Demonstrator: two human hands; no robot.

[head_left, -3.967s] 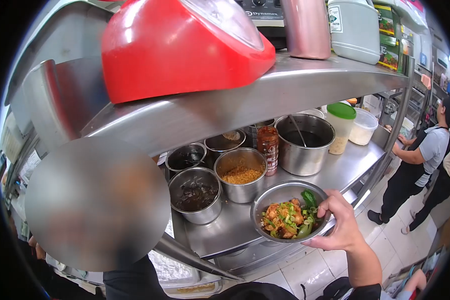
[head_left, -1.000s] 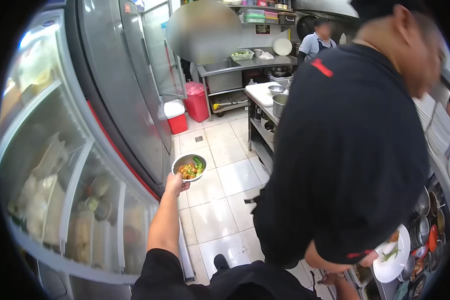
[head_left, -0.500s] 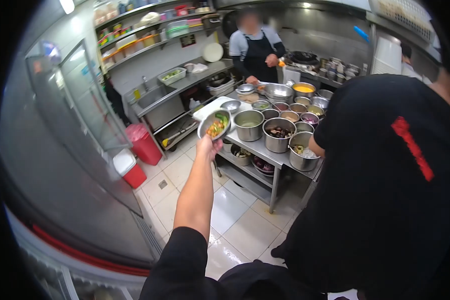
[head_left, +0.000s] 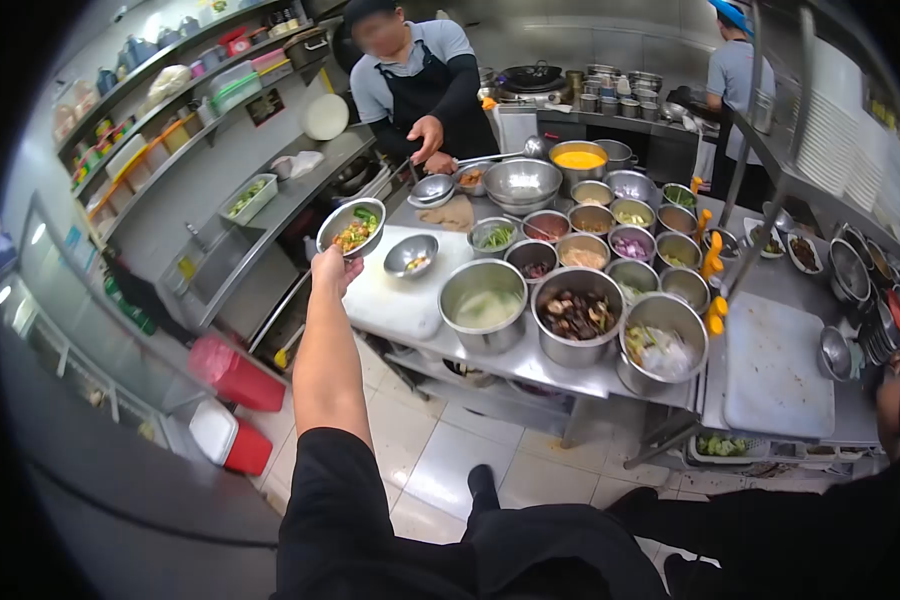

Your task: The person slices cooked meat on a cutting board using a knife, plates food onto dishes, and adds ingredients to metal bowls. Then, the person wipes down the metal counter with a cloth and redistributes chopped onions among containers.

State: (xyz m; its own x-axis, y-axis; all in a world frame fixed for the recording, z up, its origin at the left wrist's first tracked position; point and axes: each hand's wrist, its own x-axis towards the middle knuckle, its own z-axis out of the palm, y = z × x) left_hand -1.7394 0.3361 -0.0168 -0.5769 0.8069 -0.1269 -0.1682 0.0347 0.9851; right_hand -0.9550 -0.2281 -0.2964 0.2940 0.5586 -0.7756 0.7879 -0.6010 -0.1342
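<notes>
My left hand (head_left: 334, 268) is closed on the rim and underside of a metal bowl (head_left: 372, 245). Chopped food (head_left: 356, 234) in orange and green lies in the bowl, which tilts toward me. My left arm reaches forward over the near edge of a white cutting board (head_left: 395, 305). On that board, just right of my hand, rests a second metal bowl (head_left: 411, 257) with a few small pieces in it. A co-worker in a dark apron (head_left: 422, 95) stands across the table, one hand (head_left: 427, 137) raised in front. My right hand is out of sight.
Several metal pots crowd the steel table, including one of dark mushrooms (head_left: 577, 312) and one of pale liquid (head_left: 483, 308). Another cutting board (head_left: 780, 365) lies to the right. A person in black (head_left: 810, 530) is close at lower right. Red bins (head_left: 235, 375) stand left.
The view has swung right and come closer to the table. My left hand still holds the bowl, now above the cutting board's edge. The person in black no longer blocks the right side.
</notes>
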